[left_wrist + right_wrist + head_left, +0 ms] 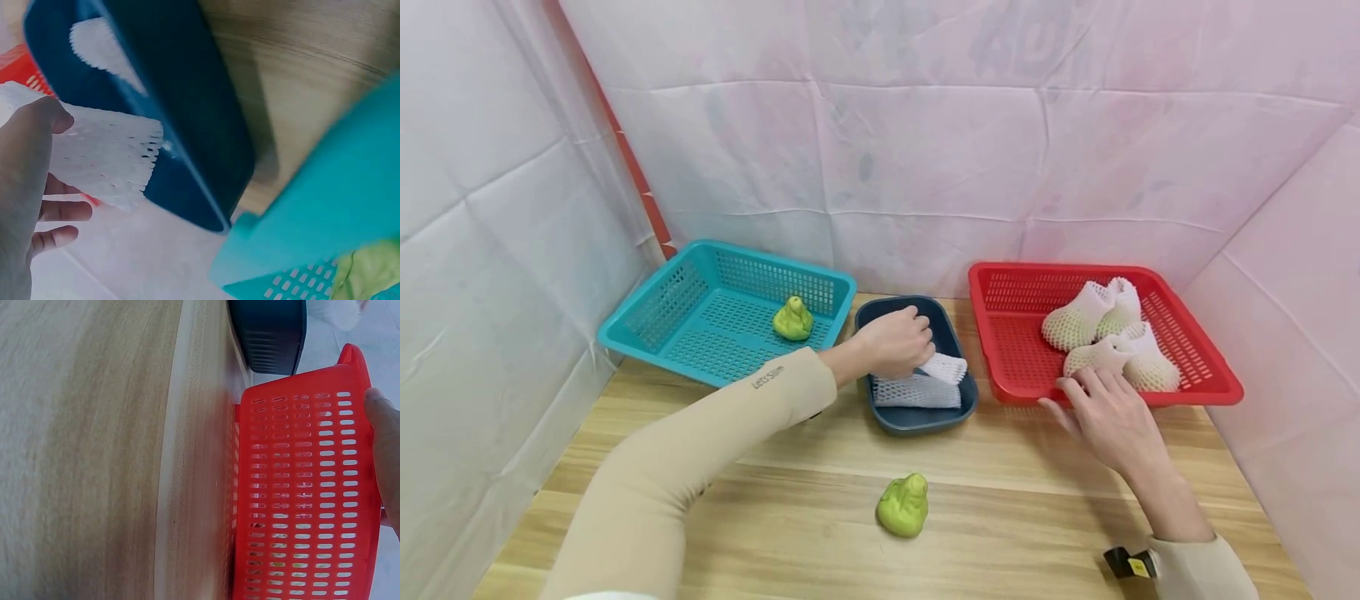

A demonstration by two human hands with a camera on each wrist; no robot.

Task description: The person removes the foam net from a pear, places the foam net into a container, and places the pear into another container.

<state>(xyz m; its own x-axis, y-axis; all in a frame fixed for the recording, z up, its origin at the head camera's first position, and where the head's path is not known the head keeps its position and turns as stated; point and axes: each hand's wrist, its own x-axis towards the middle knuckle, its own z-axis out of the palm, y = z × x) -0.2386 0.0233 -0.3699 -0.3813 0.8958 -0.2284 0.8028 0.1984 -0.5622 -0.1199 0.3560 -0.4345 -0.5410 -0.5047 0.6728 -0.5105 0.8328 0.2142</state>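
My left hand (pixel 898 342) pinches a white foam net sleeve (pixel 112 147) over the dark blue tray (pixel 917 427). More white foam sleeves (pixel 917 392) lie in that tray beneath it. At the front rim of the red basket (pixel 1078 268), my right hand (pixel 1112 425) has its thumb outside and its fingers bent over the edge, close to the wrapped fruit. Several pale green fruits in foam nets (pixel 1075 323) lie at the basket's right side. A bare, lumpy green pear-shaped fruit (pixel 904 505) stands on the table in front of the tray.
A teal basket (pixel 658 358) at the left has another lumpy green fruit (pixel 793 319) in it. The wooden table (pixel 805 533) is walled by white printed sheets (pixel 925 167) at the back and sides. The blue tray stands between the two baskets.
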